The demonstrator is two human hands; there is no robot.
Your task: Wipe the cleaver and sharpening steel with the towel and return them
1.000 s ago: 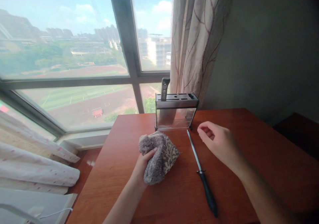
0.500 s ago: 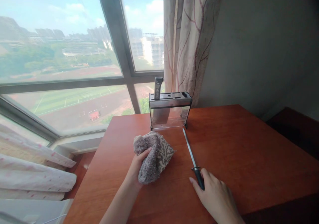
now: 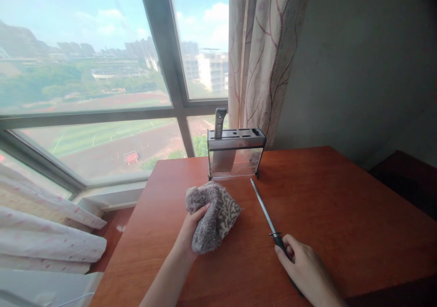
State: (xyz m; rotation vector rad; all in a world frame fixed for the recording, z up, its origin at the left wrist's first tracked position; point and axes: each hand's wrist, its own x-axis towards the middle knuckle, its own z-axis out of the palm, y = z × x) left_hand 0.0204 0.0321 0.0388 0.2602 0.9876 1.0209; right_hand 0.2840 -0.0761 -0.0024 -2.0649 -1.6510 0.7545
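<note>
My left hand (image 3: 195, 225) is closed round a bunched grey patterned cloth (image 3: 213, 216), thumb on top, over the left half of the table. On the right, the fingers of my right hand (image 3: 302, 261) wrap the black handle of a sharpening steel (image 3: 263, 208). Its metal rod points away from me, up and to the left. Beyond both hands stands a clear-sided knife block (image 3: 237, 138) with a metal top. One knife (image 3: 219, 124) is in its left slot, handle up and the broad blade visible through the side.
The reddish-brown wooden table (image 3: 341, 207) reaches to a large window (image 3: 85, 84) at the back left. A curtain (image 3: 266, 61) hangs behind the knife block, and a grey wall (image 3: 355, 70) rises at the right. More curtain fabric (image 3: 48, 234) lies beyond the table's left edge.
My right hand has closed on the sharpening steel's handle, which it only touched with looser fingers before. The steel's handle end has shifted right. My left hand still grips the cloth.
</note>
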